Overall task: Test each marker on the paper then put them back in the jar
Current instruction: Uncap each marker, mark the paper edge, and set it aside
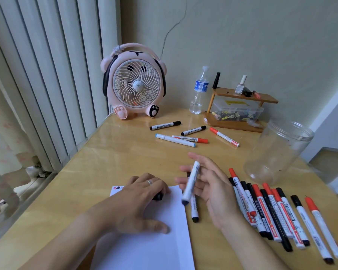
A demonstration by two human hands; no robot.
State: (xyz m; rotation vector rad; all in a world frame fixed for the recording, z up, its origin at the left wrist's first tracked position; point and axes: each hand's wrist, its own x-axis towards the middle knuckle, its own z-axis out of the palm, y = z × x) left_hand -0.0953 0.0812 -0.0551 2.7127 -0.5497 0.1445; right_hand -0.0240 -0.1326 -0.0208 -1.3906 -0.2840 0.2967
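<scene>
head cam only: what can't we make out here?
- Marks on the paper: only a corner drawing shows, mostly under the left hand.
- Black object under that hand: mostly covered, cap or not unclear.
- Marker by the right hand: motion-blurred, grip unclear.
- Marker labels: too small.

paper [144, 248]: cut off at bottom edge | black cap [158, 197]: half-hidden under left hand [142, 193]

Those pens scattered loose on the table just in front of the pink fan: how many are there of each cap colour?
Black-capped markers: 2
Red-capped markers: 2
Blue-capped marker: 1
Total: 5
</scene>
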